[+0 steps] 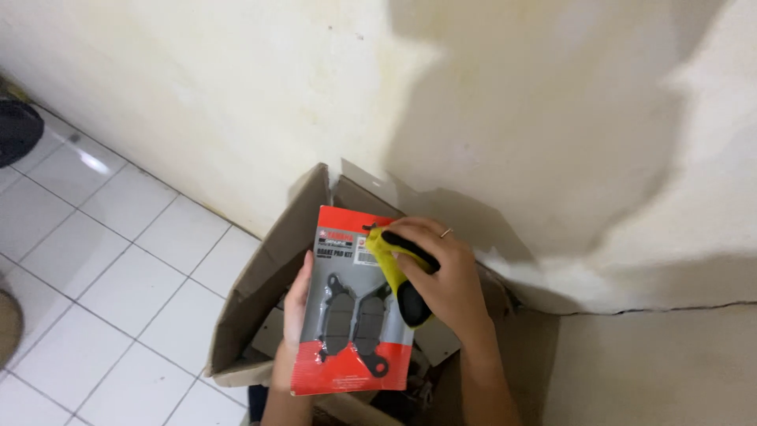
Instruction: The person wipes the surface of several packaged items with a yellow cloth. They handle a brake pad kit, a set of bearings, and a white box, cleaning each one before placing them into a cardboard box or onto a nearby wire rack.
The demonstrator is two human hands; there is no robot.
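Cream wall (512,95) takes up most of the view, white tile floor (118,260) open to the left. Open cardboard box (260,292) sits against the wall's base, contents too dark to tell. Above its opening, left hand (293,304) grips a red brake pad pack (355,304) by its left edge; right hand (445,272) is closed around a yellow-black handled tool (402,272) against the pack's top right corner.

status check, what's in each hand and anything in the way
Left hand grips red blister pack by its edge. Right hand holds yellow-black handheld scanner against pack. Open cardboard box below, nothing blocking.
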